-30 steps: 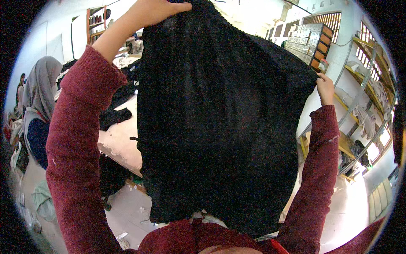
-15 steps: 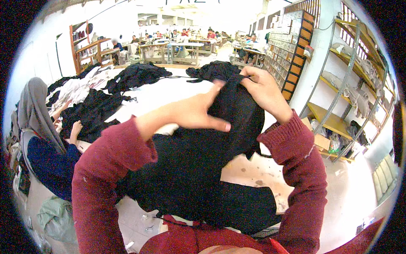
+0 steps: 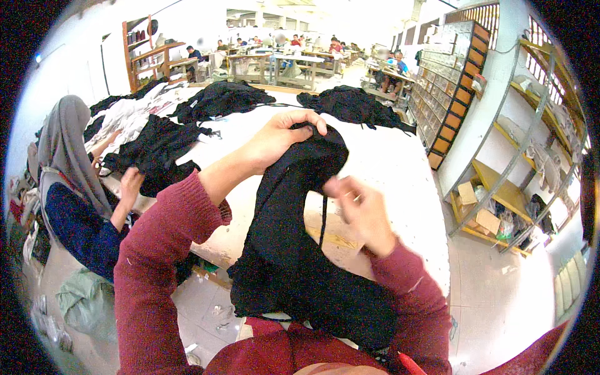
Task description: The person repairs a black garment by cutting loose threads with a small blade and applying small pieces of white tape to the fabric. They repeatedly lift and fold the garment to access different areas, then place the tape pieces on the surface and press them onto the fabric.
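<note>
Pale table: (image 3: 406,187) spreads toward twelve o'clock, its near middle blocked from view by the raised cloth.
Shelf rack: (image 3: 500,190) at three, loaded with boxes and bags.
Drawer cabinet: (image 3: 447,81) at two, beyond the table.
Co-worker: (image 3: 75,206) at nine, dark blue sleeve reaching to a black pile (image 3: 150,153) near ten.
Black garment: (image 3: 275,219) at the centre, draping down to six in front of the wearer.
Heaps: one black heap (image 3: 225,100) at eleven, another black heap (image 3: 356,107) at one, both on the table.
Greenish bag: (image 3: 84,297) on the floor at eight.
Left hand: (image 3: 275,144) at eleven, gripping the garment's top.
Right hand: (image 3: 369,215) at four, blurred beside the garment; cannot tell whether it holds anything.
Thin cord: (image 3: 323,225) hanging just left of the right hand.
</note>
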Tool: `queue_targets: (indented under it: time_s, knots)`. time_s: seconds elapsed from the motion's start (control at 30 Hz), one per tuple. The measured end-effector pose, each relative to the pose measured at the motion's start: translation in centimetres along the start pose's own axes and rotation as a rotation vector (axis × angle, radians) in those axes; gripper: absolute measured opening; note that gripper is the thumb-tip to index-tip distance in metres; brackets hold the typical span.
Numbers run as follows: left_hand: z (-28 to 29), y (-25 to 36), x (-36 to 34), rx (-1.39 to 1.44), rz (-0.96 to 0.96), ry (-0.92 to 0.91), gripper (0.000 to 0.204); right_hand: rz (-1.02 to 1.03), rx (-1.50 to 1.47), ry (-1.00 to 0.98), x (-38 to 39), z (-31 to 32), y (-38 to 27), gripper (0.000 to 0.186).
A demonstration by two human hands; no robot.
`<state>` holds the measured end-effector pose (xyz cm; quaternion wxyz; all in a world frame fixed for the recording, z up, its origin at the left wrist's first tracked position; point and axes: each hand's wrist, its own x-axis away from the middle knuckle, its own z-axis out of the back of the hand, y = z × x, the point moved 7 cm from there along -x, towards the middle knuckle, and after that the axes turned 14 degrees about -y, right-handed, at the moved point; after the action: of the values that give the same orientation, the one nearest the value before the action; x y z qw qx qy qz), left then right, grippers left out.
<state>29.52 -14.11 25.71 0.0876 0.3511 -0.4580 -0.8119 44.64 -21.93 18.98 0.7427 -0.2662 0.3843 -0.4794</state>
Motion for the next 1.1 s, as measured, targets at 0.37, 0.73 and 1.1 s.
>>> queue_targets:
  time_s: [0.37, 0.73, 1.1]
  knots:
    - [-1.9, 2.2, 3.3, -0.83, 0.08, -0.3, 0.037, -0.052, -1.019, -0.163, 0.9, -4.2, 2.5, 0.02]
    - [8.4, 5.0, 6.1, -0.702, 0.177, 0.43, 0.031, -0.162, -0.065, -0.486, 5.2, 1.8, 1.1, 0.049]
    - [19.9, -4.2, 8.4, -0.983, 0.391, 0.445, 0.025, -0.793, 0.806, -0.885, 4.3, 10.2, 15.0, 0.049]
